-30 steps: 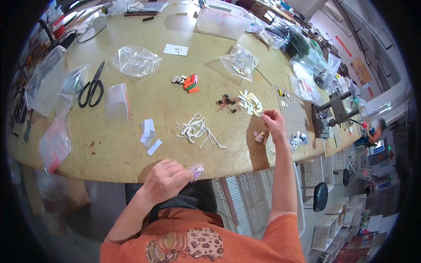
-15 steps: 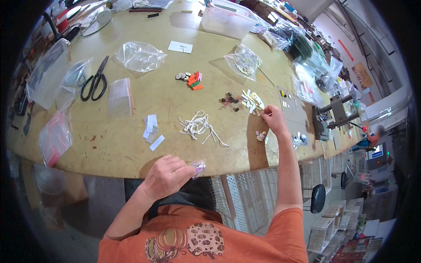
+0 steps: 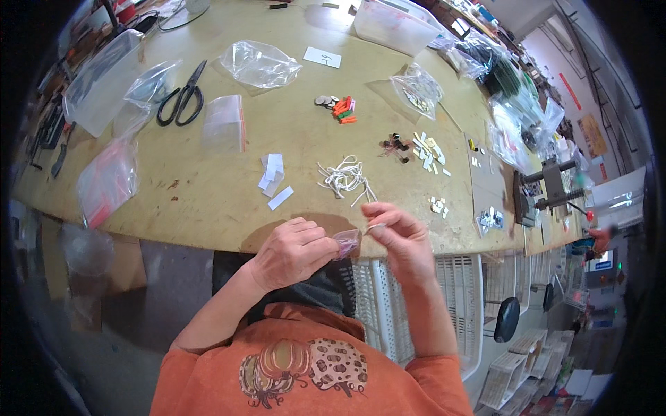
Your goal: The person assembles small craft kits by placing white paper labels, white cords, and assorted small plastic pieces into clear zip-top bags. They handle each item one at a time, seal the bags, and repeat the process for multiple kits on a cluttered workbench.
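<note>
At the near edge of a bench point(image 3: 215, 216), above a person's orange shirt point(image 3: 208, 388), we see the left hand point(image 3: 295, 251) with its grip pinched on a small clear bag point(image 3: 347, 240) that shows purple inside. Just beside the bag, the right hand point(image 3: 401, 239) has its grip pressed together on a pale sliver point(image 3: 375, 227), held between thumb and fingertips. Beyond the hands we find a tangle of white cords point(image 3: 343, 176), flanked on the left by white paper slips point(image 3: 274, 172) and on the right by a few pale chips point(image 3: 438, 206). Farther back we note pale strips point(image 3: 431, 151) lying near dark wired parts point(image 3: 397, 144), while on the left a clear pouch point(image 3: 223, 126) with a red edge rests near black-handled scissors point(image 3: 182, 102). In the middle, grey discs point(image 3: 323, 102) lie beside orange, green and pink pieces point(image 3: 345, 111). Toward the far side we make out a crumpled clear bag point(image 3: 260, 64), a white card point(image 3: 322, 57) and a translucent tub point(image 3: 392, 28).
</note>
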A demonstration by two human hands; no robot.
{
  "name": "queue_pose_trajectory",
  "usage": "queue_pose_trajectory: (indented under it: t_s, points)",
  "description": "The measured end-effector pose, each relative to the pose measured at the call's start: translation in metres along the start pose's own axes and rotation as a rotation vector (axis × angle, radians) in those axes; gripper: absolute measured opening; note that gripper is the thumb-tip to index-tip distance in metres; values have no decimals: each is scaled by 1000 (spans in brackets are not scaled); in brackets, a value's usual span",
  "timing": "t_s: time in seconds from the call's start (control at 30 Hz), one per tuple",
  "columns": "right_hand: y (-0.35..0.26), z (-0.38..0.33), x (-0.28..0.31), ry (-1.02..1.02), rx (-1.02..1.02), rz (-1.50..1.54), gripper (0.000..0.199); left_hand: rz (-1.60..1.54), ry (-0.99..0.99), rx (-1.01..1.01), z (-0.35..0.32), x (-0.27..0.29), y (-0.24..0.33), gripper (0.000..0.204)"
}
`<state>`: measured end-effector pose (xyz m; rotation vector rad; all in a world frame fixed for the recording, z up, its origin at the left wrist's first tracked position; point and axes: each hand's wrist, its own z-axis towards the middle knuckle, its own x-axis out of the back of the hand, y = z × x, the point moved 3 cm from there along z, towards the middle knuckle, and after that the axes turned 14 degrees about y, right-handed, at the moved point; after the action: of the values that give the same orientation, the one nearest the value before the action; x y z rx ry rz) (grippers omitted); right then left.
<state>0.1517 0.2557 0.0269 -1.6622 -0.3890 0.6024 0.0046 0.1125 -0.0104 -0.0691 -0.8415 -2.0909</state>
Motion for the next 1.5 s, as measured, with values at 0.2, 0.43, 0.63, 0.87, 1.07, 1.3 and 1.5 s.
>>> queue_pose_trajectory:
  t_s: [0.2, 0.43, 0.63, 0.87, 1.07, 1.3, 1.5]
  points:
    - [19, -22, -13, -50, 354, -526, 13, 28, 17, -54, -3, 7, 7, 13]
    - [8, -40, -22, -309, 716, -1066, 23, 95, -53, -128, -15, 4, 8, 12]
    - [2, -50, -16, -532, 589, -1226, 36, 68, -91, -125, -17, -4, 15, 9]
    - [-7, -51, 5, -288, 604, -963, 32, -30, -102, -83, -5, -2, 15, 16]
    - [-12, 11, 117, 443, 534, -1000, 10, -27, -107, -35, -3, -1, 8, 17]
    - [17, 67, 216, 599, 273, -960, 14, -3, -120, -12, -6, -5, 4, 16]
    - [22, 78, 225, 548, 260, -1000, 13, 26, -114, -25, -5, -6, 6, 15]
